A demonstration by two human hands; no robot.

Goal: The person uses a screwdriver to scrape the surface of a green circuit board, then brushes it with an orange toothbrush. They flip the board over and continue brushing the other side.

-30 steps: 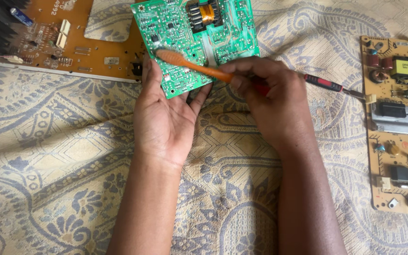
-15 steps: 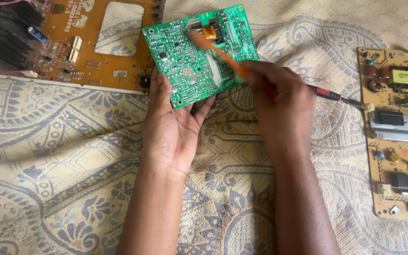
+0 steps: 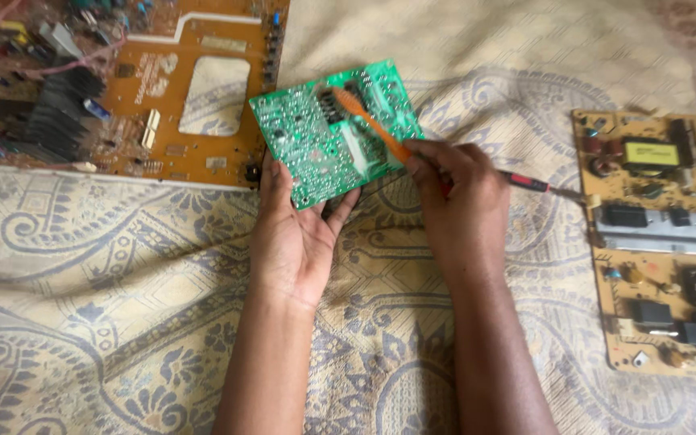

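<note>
- Green rectangular circuit board (image 3: 333,133) rests tilted on the left hand (image 3: 300,234), whose fingers curl up around its lower edge.
- Right hand (image 3: 461,205) is closed around an orange-handled toothbrush (image 3: 368,125), the brush head lying on the board's upper middle.
- Large orange circuit board (image 3: 171,105) lies just beside the green board's left edge.
- Tan power board (image 3: 662,242) sits well apart at the right.
- Patterned beige cloth (image 3: 106,298) lies bare below and left of the forearms.

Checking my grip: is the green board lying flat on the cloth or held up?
Held up: the left hand props the green board tilted.
</note>
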